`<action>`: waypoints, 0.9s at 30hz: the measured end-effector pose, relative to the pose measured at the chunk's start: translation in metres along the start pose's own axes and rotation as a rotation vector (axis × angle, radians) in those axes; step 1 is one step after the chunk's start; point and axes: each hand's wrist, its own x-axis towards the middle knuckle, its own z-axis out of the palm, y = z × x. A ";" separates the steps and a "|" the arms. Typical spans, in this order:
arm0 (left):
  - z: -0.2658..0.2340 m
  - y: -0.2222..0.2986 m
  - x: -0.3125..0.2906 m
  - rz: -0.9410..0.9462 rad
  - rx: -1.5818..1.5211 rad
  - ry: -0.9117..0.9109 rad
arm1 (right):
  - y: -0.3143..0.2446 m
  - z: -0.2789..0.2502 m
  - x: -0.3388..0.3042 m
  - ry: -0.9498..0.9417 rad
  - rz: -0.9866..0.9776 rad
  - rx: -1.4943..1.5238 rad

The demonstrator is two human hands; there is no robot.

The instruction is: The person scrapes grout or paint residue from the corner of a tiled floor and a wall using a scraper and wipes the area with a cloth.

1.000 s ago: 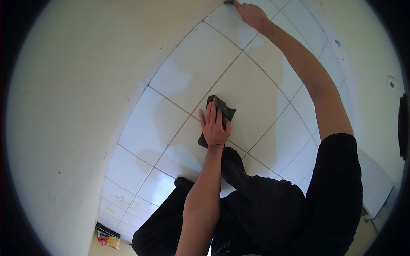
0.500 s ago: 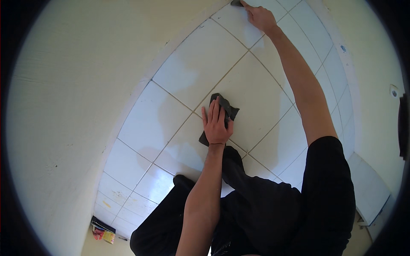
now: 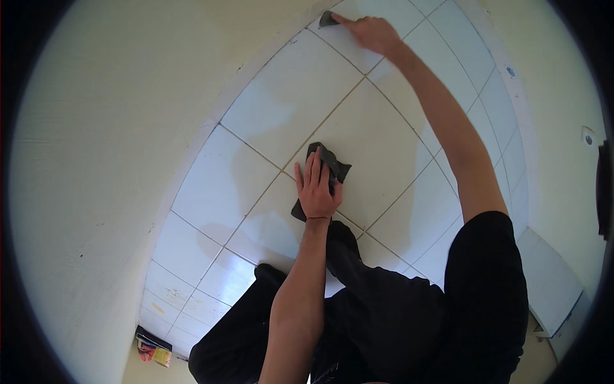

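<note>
Left: the pale wall (image 3: 115,141) borders the white tiled floor (image 3: 377,160). Centre: a dark grey cloth (image 3: 328,156) lies rumpled on the tiles beneath the left hand (image 3: 318,197), which rests flat upon it, fingers slightly apart and clamped on nothing. The cloth is probably light, limp and unbreakable, and apt to slide on smooth tile; a flat palm over its middle, or a pinch at the free corner on its right, should serve as a hold. Upper centre: a small dark piece (image 3: 329,20), its material uncertain, is near the foot of the wall. Beside it, the right hand (image 3: 378,36) reaches it with an outstretched forefinger; whether the thumb clamps it cannot be told.
</note>
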 end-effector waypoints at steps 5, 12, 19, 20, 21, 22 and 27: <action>0.003 0.005 -0.001 0.029 -0.002 0.014 | 0.079 -0.024 -0.003 0.085 0.232 0.067; -0.003 0.006 -0.001 0.031 0.022 0.067 | -0.017 0.010 -0.108 0.388 0.366 0.718; 0.000 0.012 -0.005 0.064 0.088 0.017 | -0.149 0.066 -0.298 0.553 0.249 0.628; 0.001 0.010 -0.008 -0.006 0.134 0.078 | -0.158 0.067 -0.307 0.562 0.255 0.635; 0.001 0.008 -0.008 -0.075 0.181 0.138 | -0.166 0.066 -0.313 0.555 0.189 0.561; 0.001 0.007 -0.006 -0.064 0.191 0.135 | -0.170 0.065 -0.314 0.547 0.125 0.485; 0.005 -0.004 0.038 -0.277 0.236 0.346 | -0.168 0.065 -0.320 0.498 0.168 0.363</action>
